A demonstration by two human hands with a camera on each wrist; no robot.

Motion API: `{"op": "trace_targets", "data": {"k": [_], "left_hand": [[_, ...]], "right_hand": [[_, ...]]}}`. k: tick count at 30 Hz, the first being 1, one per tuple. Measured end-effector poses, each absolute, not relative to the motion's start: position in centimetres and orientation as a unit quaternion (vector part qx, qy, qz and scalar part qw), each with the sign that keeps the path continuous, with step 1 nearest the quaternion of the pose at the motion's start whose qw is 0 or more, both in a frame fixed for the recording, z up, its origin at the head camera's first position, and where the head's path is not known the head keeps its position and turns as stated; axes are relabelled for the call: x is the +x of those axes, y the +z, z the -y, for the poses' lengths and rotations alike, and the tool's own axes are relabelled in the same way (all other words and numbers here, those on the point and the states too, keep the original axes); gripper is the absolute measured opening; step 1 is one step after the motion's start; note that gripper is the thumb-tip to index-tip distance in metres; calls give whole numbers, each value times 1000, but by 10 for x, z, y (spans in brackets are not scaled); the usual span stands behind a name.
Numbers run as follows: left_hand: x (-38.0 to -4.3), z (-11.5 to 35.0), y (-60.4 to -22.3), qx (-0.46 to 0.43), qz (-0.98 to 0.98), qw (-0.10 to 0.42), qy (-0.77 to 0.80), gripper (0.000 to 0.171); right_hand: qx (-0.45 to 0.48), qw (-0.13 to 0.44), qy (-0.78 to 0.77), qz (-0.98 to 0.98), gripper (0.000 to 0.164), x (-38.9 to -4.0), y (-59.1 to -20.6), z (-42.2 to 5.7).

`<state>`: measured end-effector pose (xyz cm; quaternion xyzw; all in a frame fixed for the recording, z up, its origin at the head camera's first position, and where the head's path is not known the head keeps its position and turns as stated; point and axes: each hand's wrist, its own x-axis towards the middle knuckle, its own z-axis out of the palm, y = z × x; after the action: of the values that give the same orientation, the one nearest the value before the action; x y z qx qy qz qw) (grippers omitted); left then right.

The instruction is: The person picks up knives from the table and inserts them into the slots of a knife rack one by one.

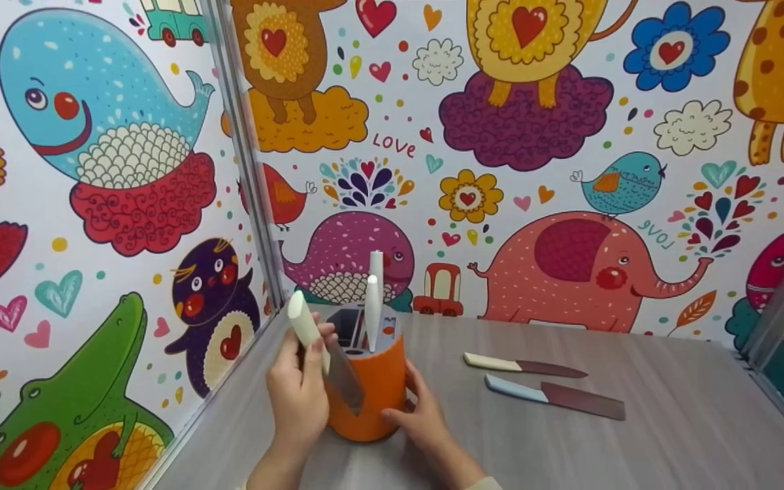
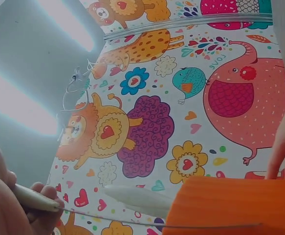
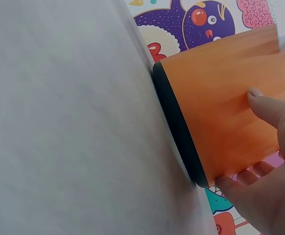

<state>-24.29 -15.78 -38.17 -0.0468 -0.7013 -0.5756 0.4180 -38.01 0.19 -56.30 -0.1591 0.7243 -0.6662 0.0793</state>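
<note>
An orange knife block stands upright on the table, with two white handles rising from its slotted grey top. My left hand grips a knife by its cream handle. Its blade slants down across the front of the block in the head view; in the left wrist view, the thin edge overlaps the orange wall. Around the block's right side, my right hand holds it low down. The right wrist view shows thumb and fingers against the orange surface, above the dark base.
To the right on the grey table lie a cream-handled knife and, nearer me, a cleaver with a light blue handle. Cartoon-printed walls close off the back and sides, with a metal corner strip at the left.
</note>
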Motion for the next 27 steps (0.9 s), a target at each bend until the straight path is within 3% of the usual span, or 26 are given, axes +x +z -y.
{"op": "trace_targets", "data": {"k": [7, 17, 24, 27], "left_hand": [[-249, 159, -357, -98, 637, 465, -607, 31], [-261, 156, -320, -127, 586, 466, -650, 33], [-280, 152, -314, -129, 520, 552, -638, 30], [-293, 150, -318, -123, 517, 566, -631, 31]], "right_hand": [[-174, 70, -662, -725, 97, -380, -561, -7], [-191, 49, -669, -717, 91, -378, -561, -10], [-182, 69, -675, -712, 91, -380, -562, -6], [-190, 67, -675, -709, 90, -379, -565, -6]]}}
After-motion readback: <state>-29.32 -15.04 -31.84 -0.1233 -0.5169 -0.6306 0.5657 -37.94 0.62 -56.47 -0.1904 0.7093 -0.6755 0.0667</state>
